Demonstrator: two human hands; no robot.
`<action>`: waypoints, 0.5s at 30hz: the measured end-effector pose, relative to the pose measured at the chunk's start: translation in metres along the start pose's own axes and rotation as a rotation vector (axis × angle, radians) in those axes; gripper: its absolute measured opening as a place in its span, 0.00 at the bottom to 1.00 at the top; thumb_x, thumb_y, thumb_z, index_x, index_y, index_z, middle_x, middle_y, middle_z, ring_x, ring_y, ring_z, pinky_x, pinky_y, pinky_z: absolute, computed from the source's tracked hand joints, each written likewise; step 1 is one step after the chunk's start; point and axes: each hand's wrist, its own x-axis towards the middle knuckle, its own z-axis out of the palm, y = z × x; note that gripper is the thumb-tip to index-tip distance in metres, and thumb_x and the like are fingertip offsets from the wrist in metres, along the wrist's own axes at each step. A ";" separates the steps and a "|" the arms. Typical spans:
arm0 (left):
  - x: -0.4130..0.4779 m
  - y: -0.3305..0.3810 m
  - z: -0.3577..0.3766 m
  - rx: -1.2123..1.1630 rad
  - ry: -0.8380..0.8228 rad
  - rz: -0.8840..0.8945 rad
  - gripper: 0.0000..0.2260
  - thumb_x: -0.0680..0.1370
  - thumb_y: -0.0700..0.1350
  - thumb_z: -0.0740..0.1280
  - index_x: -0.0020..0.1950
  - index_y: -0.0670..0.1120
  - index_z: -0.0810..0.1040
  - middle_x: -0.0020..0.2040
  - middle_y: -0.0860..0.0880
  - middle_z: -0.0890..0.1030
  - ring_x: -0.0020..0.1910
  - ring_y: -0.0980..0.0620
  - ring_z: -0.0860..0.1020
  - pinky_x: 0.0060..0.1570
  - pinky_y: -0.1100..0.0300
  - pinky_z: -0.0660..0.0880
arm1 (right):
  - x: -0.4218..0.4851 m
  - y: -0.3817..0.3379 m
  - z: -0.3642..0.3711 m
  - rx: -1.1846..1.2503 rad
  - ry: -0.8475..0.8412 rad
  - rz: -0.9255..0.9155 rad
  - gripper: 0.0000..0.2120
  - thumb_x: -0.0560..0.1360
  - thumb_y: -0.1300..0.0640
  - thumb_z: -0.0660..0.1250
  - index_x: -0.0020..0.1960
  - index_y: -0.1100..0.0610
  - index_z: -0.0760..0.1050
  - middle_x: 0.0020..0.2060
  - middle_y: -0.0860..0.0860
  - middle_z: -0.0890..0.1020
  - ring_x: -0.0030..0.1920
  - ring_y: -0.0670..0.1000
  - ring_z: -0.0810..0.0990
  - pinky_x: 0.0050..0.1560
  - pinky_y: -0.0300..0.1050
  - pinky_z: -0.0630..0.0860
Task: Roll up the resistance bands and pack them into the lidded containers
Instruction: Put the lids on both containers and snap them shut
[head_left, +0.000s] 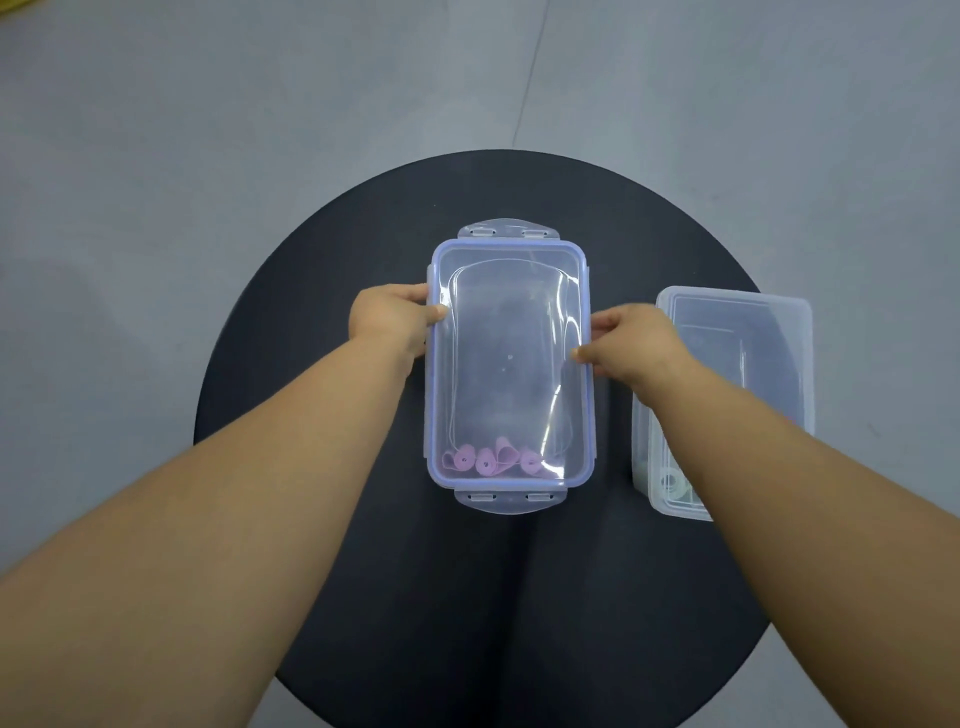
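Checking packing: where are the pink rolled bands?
Head view, centre: rolled pink resistance bands lie at the near end inside the clear blue-rimmed lidded container on the round black table.

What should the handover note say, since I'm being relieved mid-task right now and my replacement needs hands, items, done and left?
Hands: the left hand grips the left edge of the lid; the right hand grips its right edge.
Things: the lid sits on the centre container on the round table.
Done: rolled pink bands lie inside at the near end.
Left: both end flaps stick out, not snapped down.
The second container stands to the right, with a pale roll inside. Whether it is lidded is unclear, so check it.
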 end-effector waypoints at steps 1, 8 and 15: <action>-0.002 0.001 0.000 -0.009 -0.004 0.002 0.13 0.73 0.35 0.71 0.56 0.44 0.80 0.48 0.45 0.82 0.44 0.48 0.81 0.42 0.58 0.78 | 0.005 -0.005 0.000 0.011 0.044 -0.018 0.07 0.70 0.67 0.69 0.48 0.63 0.80 0.50 0.62 0.82 0.52 0.63 0.81 0.55 0.59 0.78; 0.001 0.004 -0.001 -0.018 -0.051 -0.042 0.11 0.73 0.34 0.70 0.53 0.45 0.80 0.47 0.46 0.82 0.44 0.49 0.82 0.39 0.59 0.78 | 0.019 -0.014 0.000 0.122 0.102 0.003 0.10 0.71 0.63 0.72 0.53 0.61 0.81 0.49 0.57 0.83 0.52 0.59 0.81 0.57 0.53 0.78; 0.005 0.002 -0.003 -0.031 -0.062 -0.059 0.10 0.74 0.35 0.69 0.53 0.46 0.79 0.47 0.46 0.83 0.44 0.49 0.82 0.42 0.58 0.78 | 0.025 -0.009 -0.001 0.324 0.040 0.096 0.16 0.72 0.65 0.72 0.59 0.60 0.78 0.52 0.54 0.82 0.49 0.53 0.81 0.46 0.41 0.76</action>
